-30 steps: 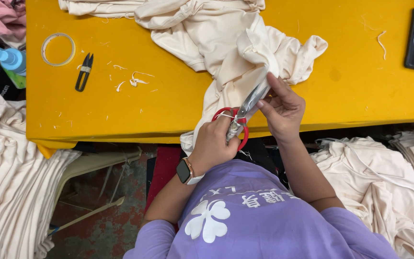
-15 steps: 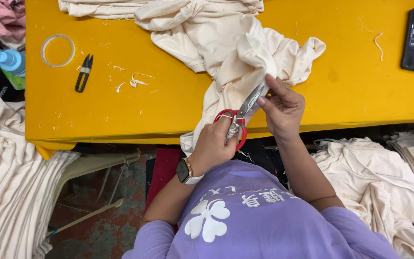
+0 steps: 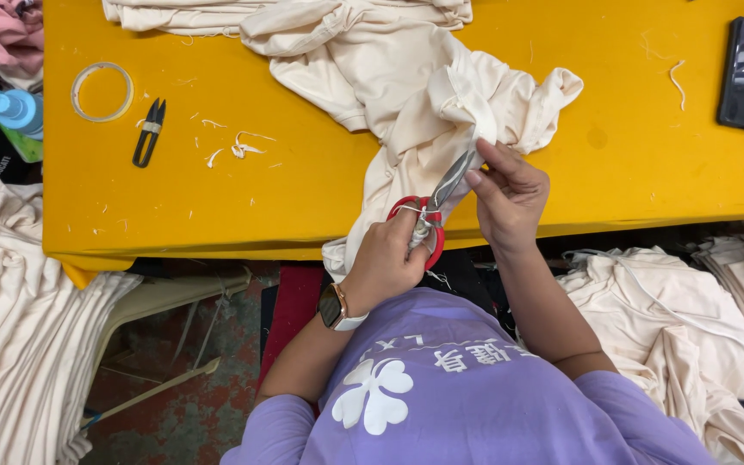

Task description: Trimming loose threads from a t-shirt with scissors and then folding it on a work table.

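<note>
At the yellow table's near edge, the left hand grips red-handled scissors; the right hand pinches a cream garment by the blades; fingers that close risk a nick.

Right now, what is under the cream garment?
The cream garment lies on the yellow table, one end hanging over its edge by the left hand holding red-handled scissors. Whatever else lies beneath the cloth is covered.
</note>
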